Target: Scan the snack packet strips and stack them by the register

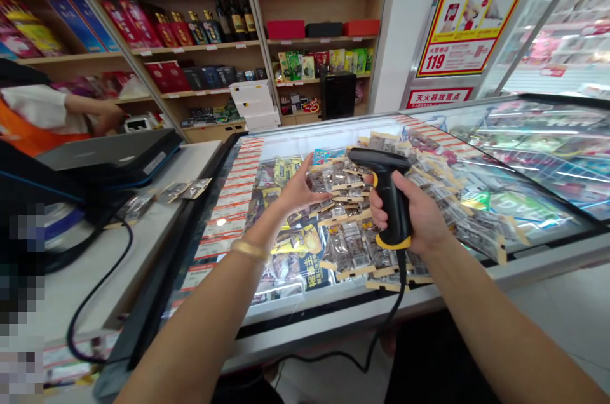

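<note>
Held upright in my right hand (424, 213) is a black and yellow barcode scanner (395, 201), its head tilted over a pile of small packets. Its cable drops from the handle toward the floor. My left hand (299, 191) is open, thumb and fingers spread, at the left edge of the pile; whether it touches a packet I cannot tell. The clear snack packets (352, 245) have cream-coloured edges and lie heaped on the glass top of a freezer (223, 220). Bags of frozen food show through the glass.
On the left counter (190, 226) are several packets (190, 189), a dark checkout device (114, 156) and a black cable (79, 309). A person in an orange vest (21, 124) is at the far left. Shelves (314, 7) of boxes and bottles stand behind.
</note>
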`<state>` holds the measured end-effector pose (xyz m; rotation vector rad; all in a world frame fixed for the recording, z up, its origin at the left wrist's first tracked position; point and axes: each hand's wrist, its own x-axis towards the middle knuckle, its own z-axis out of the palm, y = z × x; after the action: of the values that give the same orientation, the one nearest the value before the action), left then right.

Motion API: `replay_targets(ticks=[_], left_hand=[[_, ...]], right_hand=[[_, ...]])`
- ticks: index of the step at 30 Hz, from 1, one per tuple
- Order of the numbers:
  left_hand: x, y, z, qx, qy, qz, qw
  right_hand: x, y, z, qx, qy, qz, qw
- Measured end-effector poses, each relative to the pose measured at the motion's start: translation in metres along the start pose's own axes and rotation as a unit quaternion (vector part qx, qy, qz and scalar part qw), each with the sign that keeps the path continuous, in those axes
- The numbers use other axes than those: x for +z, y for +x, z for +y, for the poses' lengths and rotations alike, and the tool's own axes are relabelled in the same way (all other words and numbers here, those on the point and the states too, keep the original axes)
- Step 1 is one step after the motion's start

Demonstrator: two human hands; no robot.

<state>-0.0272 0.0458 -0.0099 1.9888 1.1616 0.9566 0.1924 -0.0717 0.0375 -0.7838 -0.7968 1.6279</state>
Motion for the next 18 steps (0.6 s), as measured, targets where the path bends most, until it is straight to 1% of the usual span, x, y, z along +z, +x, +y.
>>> replay_targets(ticks=[6, 12, 15, 17, 18], left_hand=[[-0.001, -0.004, 0.002, -0.02, 0.0, -0.017, 1.0], [-0.002, -0.007, -0.004, 0.003, 0.01, -0.013, 1.0], [-0.011, -0.013, -0.006, 0.014, 0.033, -0.003, 0.999], [-0.025, -0.02, -0.011, 0.023, 0.048, 0.021, 0.998], [-0.034, -0.023, -0.015, 0.027, 0.056, 0.043, 0.997]], right_hand=[[0.005, 0.001, 0.001, 0.003, -0.001, -0.009, 1.0], [0.008, 0.002, 0.002, 0.013, -0.009, -0.005, 1.0], [0.016, 0.004, 0.002, 0.022, -0.021, -0.011, 0.999], [0.025, 0.007, 0.005, 0.027, -0.026, -0.018, 0.999], [0.032, 0.009, 0.007, 0.029, -0.027, -0.023, 0.999]])
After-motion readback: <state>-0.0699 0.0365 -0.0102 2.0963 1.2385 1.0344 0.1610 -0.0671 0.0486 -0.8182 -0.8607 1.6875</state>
